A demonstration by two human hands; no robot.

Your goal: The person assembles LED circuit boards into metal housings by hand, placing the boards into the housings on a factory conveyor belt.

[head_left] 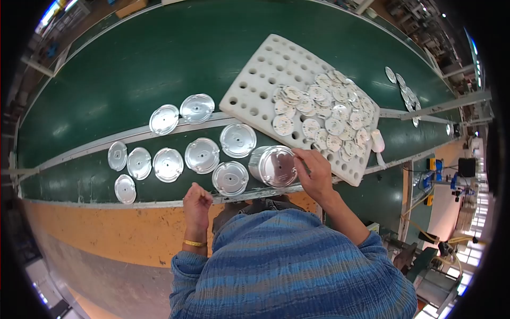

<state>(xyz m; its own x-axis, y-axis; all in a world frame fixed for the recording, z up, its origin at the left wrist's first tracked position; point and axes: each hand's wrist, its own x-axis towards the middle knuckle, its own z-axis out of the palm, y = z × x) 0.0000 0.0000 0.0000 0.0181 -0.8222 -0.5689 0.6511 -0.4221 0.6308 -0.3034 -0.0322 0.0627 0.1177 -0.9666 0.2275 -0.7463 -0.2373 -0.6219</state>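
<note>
A tall stack of round silver metal discs [279,167] stands near the front edge of the green work surface. My right hand [317,174] is at the stack's right side, its thumb and forefinger closed at the rim of the top disc. To the left, at the front edge, is my left hand [197,202], fingers curled together; whether anything small is inside them is hidden. The nearest disc to it is a single metal disc [230,178]. Several similar discs lie spread out leftward, among them one metal disc [202,155] and another metal disc [168,165].
A white board with holes [254,87] lies tilted on the right, bearing a heap of small round white plates [340,111]. Beside it is a small white bottle [377,141]. A metal rail [138,131] runs along the green surface [159,64]. More round plates [406,95] lie far right.
</note>
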